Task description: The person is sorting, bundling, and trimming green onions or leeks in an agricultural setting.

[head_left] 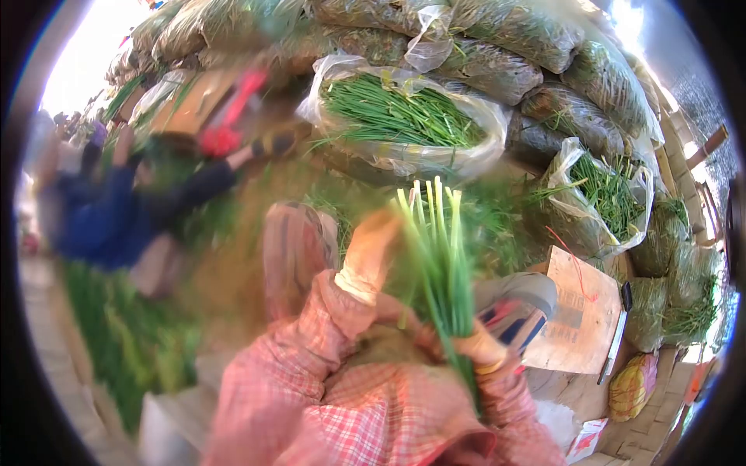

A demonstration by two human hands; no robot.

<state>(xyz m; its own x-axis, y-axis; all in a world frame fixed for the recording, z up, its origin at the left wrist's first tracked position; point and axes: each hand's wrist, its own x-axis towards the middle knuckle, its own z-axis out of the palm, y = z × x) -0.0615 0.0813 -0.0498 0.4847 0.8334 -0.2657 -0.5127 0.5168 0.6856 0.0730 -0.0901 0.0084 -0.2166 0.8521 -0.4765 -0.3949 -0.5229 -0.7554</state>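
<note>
Pink checked cloth covers the person's torso and arms; the shirt point(373, 396) is below the bunch point(444, 272), which is upright between the knees with its pale ends up. Right hand point(479, 346) is closed around the lower, green part of the bunch. Left hand point(374, 241) is raised just beside the bunch's upper left side; blur hides its fingers, so I cannot tell whether they are spread, closed or touching the stalks.

Beyond the bunch is a large open bag point(466, 161) of long greens, and behind that are stacked full bags point(493, 71). A smaller open bag point(571, 221) of greens is to the upper right of the bunch. Right of the bunch lies a board point(571, 314), with a black-handled tool point(616, 338) along its far edge and a net bag point(632, 387) farther right. Well left of the bunch, a blurred person in blue point(116, 210) is near loose greens point(132, 334).
</note>
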